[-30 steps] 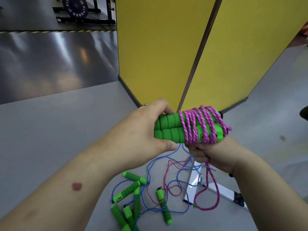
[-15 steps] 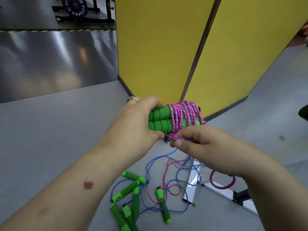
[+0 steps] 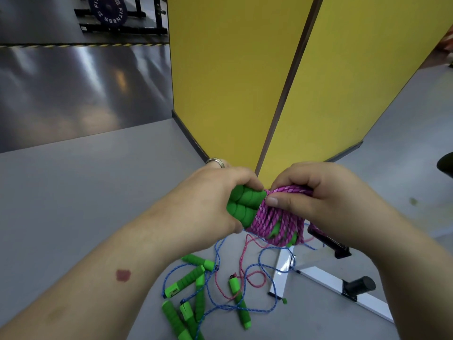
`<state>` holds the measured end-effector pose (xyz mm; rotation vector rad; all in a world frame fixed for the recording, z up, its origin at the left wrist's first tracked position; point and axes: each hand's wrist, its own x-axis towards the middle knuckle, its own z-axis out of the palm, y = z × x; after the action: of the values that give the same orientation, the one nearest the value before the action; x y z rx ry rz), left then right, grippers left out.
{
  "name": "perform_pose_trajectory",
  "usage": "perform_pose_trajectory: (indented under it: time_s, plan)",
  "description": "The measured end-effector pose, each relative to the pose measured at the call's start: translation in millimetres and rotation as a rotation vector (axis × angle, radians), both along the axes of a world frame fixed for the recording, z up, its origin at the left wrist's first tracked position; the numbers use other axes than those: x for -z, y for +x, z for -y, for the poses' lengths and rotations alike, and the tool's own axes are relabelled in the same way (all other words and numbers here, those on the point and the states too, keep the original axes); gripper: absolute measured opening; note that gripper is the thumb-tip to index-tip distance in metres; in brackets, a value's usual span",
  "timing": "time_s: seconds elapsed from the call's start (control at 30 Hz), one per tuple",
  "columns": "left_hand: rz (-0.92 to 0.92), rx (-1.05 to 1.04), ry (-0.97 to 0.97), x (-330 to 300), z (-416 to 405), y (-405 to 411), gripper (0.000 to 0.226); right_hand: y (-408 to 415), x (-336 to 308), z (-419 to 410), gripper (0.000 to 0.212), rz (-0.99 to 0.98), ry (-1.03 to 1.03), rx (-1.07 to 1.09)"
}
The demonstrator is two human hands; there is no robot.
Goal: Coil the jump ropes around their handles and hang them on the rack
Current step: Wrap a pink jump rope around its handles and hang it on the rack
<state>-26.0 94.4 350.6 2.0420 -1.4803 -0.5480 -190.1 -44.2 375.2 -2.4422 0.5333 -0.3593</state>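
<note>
My left hand [image 3: 210, 200] grips two green foam handles [image 3: 242, 204] held side by side. A pink jump rope [image 3: 277, 222] is coiled in many turns around their right half. My right hand [image 3: 316, 200] lies over the top of the coil, thumb and fingers curled round the pink strands. On the floor below lie several loose green handles [image 3: 193, 290] tangled with blue rope [image 3: 259, 273] and pink rope [image 3: 247, 280]. The white base of a rack [image 3: 326, 278] with black pegs stands on the floor at the lower right; its upper part is out of view.
Two yellow partition panels [image 3: 232, 82] meet at a dark post straight ahead. Grey floor spreads left and right. A weight plate on a black stand [image 3: 110, 11] sits far back at the upper left, beyond a striped floor line.
My right hand came up from under the handles, wound the pink rope round them and now sits on top of the coil. The hanging loop of pink rope is gone. The bundle tilted down to the right.
</note>
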Motion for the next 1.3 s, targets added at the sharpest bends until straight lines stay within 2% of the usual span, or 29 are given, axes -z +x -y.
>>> perform_pose_trajectory:
  time_s: [0.17, 0.27, 0.43, 0.57, 0.7, 0.83, 0.97, 1.07, 1.17, 1.23, 1.3]
  plan:
    - [-0.061, 0.068, 0.022, -7.2, -4.0, 1.3, 0.066, 1.6, 5.2, 2.1, 0.021, 0.104, 0.063, 0.007]
    - [-0.127, 0.071, -0.003, -9.8, -6.7, 2.7, 0.065, 1.3, 7.0, 5.8, 0.020, 0.165, 0.175, 0.025]
    - [-0.414, 0.117, -0.076, -13.2, -10.3, 7.4, 0.063, 0.8, 9.6, 12.3, 0.016, 0.268, 0.434, 0.036]
    - [-0.439, 0.162, -0.097, -15.3, -10.9, 6.8, 0.063, 0.4, 13.3, 12.8, 0.020, 0.275, 0.588, 0.052]
    - [-0.439, 0.193, -0.104, -17.3, -12.2, 8.4, 0.075, 1.4, 17.9, 15.8, 0.025, 0.250, 0.620, 0.083]
    - [-0.623, 0.196, -0.206, -16.2, -12.9, 10.7, 0.073, -0.9, 20.9, 20.0, 0.036, 0.218, 0.679, 0.095]
    - [-0.751, 0.156, -0.322, -12.7, -6.7, 11.8, 0.067, 1.8, 17.0, 15.9, 0.022, 0.286, 0.869, 0.091]
    - [-0.768, 0.092, -0.408, -7.6, -0.1, 6.9, 0.067, 5.1, 13.7, 9.4, 0.022, 0.343, 0.994, 0.093]
    - [-0.725, 0.009, -0.474, -1.2, 5.0, -1.3, 0.074, 8.2, 12.8, 4.8, 0.023, 0.408, 0.993, 0.123]
    - [-0.713, -0.037, -0.475, 1.5, 7.4, -5.9, 0.078, 10.8, 13.5, 1.1, 0.022, 0.439, 0.914, 0.144]
    - [-0.833, -0.039, -0.472, 1.9, 8.9, -11.3, 0.069, 13.5, 14.6, -3.7, 0.018, 0.453, 0.777, 0.159]
